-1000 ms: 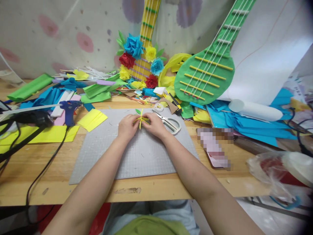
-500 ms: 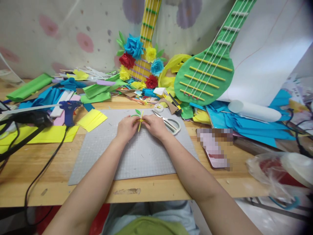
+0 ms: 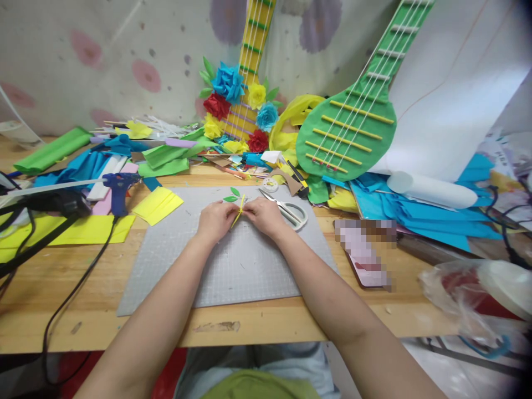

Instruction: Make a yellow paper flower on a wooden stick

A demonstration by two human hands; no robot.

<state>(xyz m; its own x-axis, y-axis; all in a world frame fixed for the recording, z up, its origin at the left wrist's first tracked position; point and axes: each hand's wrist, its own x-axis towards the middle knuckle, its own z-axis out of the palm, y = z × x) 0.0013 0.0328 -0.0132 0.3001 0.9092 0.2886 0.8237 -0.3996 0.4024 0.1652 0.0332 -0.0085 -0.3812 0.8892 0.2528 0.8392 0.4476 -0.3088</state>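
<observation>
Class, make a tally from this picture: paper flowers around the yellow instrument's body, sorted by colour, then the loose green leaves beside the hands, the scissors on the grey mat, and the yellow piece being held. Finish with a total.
Blue flowers: 2
Red flowers: 2
Yellow flowers: 2
Green leaves: 2
Scissors: 1
Held yellow piece: 1
Total: 10
</observation>
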